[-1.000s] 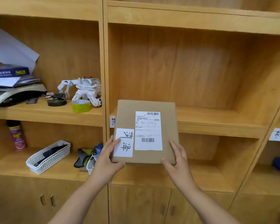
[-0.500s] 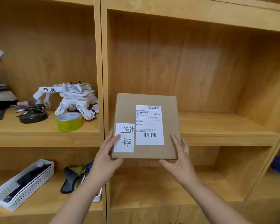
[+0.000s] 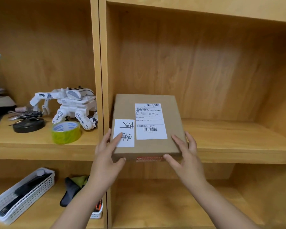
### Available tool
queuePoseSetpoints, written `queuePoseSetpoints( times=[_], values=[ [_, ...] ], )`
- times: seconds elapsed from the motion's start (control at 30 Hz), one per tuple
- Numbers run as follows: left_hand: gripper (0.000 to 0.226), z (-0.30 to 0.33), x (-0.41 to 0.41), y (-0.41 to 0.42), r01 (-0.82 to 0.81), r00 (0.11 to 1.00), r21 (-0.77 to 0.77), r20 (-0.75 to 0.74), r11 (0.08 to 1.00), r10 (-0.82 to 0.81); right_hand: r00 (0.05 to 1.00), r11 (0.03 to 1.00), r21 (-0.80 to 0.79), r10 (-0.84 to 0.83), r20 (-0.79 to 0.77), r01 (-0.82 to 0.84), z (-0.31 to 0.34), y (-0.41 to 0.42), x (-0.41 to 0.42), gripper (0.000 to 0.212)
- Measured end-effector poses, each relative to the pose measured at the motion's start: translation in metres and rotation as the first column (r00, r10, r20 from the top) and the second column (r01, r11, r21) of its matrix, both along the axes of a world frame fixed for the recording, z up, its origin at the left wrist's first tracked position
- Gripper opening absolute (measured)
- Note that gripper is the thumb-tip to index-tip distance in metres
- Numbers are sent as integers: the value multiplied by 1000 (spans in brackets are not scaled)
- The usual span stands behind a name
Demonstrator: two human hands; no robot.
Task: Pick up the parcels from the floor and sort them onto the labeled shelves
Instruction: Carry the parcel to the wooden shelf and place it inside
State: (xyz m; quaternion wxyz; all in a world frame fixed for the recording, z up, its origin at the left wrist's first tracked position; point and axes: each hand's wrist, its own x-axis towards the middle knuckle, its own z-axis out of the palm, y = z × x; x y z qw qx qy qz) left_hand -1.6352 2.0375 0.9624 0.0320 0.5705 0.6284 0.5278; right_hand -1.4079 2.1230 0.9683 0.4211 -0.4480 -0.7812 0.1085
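Head view: parcel (image 3: 147, 126) lying flat on middle shelf (image 3: 238, 146), long axis running inward, near edge overhanging. Left hand (image 3: 106, 156) and right hand (image 3: 186, 156) clamped on near corners, equally close.

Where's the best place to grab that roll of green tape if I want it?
Probably pinch the tape roll across its round outer wall, coming from the front. It stands on its flat side near the shelf edge, and the white toy robot crowds in close behind, so the front is freest.
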Motion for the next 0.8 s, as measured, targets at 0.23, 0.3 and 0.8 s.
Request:
queuePoseSetpoints(
  times=[0.23,0.3,0.8],
  values=[
    [54,15,-7,14,-218,915,109,-323,970,242,996,981,193,-49,68,35,7,21,-10,50],
    [51,20,-10,19,-243,878,145,-386,959,281,996,986,164,-52,76,39,12,27,-14,48],
    [54,36,-22,62,-379,547,173,-751,909,371,961,990,96,-122,248,101,29,79,-44,50]
  ],
)
